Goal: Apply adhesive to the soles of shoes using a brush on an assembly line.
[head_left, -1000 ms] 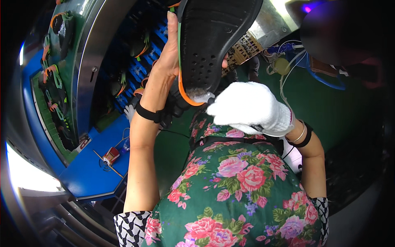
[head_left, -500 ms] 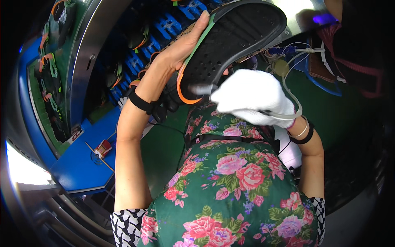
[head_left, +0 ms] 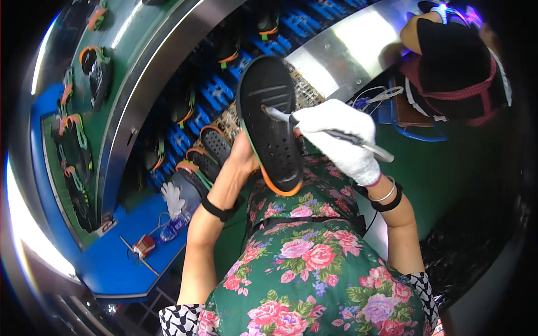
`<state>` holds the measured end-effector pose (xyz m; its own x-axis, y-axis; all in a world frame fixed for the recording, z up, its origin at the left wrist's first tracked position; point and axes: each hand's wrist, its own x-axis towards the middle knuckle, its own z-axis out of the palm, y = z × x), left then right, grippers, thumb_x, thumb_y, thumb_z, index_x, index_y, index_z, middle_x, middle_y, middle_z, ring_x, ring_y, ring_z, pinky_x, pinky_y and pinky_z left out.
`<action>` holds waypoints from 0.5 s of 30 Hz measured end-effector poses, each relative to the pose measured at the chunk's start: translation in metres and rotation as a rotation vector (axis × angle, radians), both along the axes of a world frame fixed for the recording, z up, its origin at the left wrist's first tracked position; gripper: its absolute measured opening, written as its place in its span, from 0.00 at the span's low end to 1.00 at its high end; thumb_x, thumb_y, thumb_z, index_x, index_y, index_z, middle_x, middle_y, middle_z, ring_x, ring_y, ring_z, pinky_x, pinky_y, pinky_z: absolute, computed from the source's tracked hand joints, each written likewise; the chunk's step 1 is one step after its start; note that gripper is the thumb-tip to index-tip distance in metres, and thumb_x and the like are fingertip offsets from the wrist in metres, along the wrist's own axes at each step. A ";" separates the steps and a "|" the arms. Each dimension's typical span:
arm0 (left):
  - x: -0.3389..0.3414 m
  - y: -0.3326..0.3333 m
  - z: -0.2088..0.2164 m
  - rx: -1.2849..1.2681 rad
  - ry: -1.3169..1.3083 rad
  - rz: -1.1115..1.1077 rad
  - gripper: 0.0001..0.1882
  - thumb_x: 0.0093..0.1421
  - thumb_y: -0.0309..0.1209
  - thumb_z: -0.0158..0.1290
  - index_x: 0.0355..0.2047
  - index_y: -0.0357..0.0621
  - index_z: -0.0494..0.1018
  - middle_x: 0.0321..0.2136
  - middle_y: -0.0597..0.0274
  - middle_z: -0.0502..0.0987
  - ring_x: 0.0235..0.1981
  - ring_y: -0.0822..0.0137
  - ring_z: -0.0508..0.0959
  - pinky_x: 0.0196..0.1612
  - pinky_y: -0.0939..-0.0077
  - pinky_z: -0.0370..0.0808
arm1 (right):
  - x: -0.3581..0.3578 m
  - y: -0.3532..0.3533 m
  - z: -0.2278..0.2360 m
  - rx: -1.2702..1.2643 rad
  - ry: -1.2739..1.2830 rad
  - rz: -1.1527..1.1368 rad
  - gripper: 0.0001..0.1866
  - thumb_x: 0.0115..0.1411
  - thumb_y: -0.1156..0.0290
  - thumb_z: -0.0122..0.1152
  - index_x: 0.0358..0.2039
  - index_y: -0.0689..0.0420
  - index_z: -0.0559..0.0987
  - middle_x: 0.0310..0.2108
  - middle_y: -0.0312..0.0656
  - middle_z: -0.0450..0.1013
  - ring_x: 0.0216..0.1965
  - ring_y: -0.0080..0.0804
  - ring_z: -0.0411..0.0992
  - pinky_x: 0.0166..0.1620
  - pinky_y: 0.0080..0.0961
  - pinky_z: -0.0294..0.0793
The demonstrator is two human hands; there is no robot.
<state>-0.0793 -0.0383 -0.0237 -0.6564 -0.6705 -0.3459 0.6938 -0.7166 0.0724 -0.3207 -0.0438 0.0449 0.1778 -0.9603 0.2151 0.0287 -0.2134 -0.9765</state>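
My bare left hand [head_left: 245, 152] holds a black shoe sole [head_left: 270, 126] from its left side, with the fingers mostly hidden behind it. The sole has ridges at its far part, small holes in the near part, and a green and orange edge. In my right hand [head_left: 339, 134], which wears a white glove, is a brush [head_left: 276, 113] with a pale handle. Its bristle end touches the upper middle of the sole, where a shiny wet streak shows.
At left a green conveyor [head_left: 126, 42] carries shoe parts behind a steel rail [head_left: 131, 131]. More soles [head_left: 216, 143] lie beside blue racks [head_left: 216, 95]. A blue table [head_left: 115, 266] bears a bottle [head_left: 175, 225], a white glove [head_left: 173, 197] and a red box [head_left: 144, 245]. Another person [head_left: 457, 61] is at upper right.
The sole has turned more upright and come lower and leftward, its orange end nearer me. The brush has shifted from the orange end to the upper middle of the sole.
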 end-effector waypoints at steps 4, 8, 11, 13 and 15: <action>0.001 0.023 -0.010 -0.098 -0.527 0.049 0.28 0.73 0.47 0.45 0.62 0.39 0.71 0.59 0.50 0.76 0.62 0.54 0.74 0.68 0.53 0.66 | -0.006 -0.005 0.000 -0.283 0.112 0.097 0.08 0.55 0.78 0.69 0.37 0.57 0.87 0.39 0.45 0.84 0.39 0.40 0.82 0.44 0.34 0.79; 0.014 0.029 -0.008 -0.173 -0.596 -0.128 0.23 0.75 0.37 0.45 0.60 0.30 0.68 0.52 0.38 0.78 0.52 0.42 0.80 0.54 0.49 0.82 | -0.001 0.002 -0.005 -0.353 0.154 0.092 0.13 0.53 0.78 0.70 0.41 0.58 0.86 0.36 0.43 0.83 0.38 0.42 0.80 0.43 0.36 0.79; 0.018 0.036 -0.006 0.191 -0.213 0.156 0.27 0.74 0.42 0.45 0.60 0.29 0.67 0.53 0.37 0.77 0.52 0.41 0.80 0.54 0.45 0.82 | 0.000 0.008 0.008 -0.332 0.127 0.103 0.14 0.53 0.80 0.71 0.42 0.62 0.85 0.40 0.45 0.83 0.41 0.43 0.81 0.46 0.36 0.79; 0.020 0.039 -0.010 -0.024 -0.108 0.145 0.32 0.70 0.56 0.46 0.61 0.43 0.71 0.58 0.50 0.76 0.59 0.48 0.77 0.57 0.39 0.78 | 0.003 0.011 0.015 -0.354 0.150 0.043 0.14 0.54 0.81 0.71 0.43 0.62 0.85 0.41 0.47 0.83 0.41 0.42 0.81 0.45 0.34 0.80; 0.002 0.021 0.028 0.006 0.029 0.207 0.40 0.68 0.61 0.45 0.62 0.36 0.68 0.57 0.41 0.76 0.54 0.39 0.78 0.57 0.38 0.78 | 0.003 0.012 0.019 -0.353 0.169 -0.033 0.13 0.54 0.81 0.71 0.41 0.63 0.86 0.41 0.48 0.83 0.40 0.41 0.81 0.43 0.32 0.80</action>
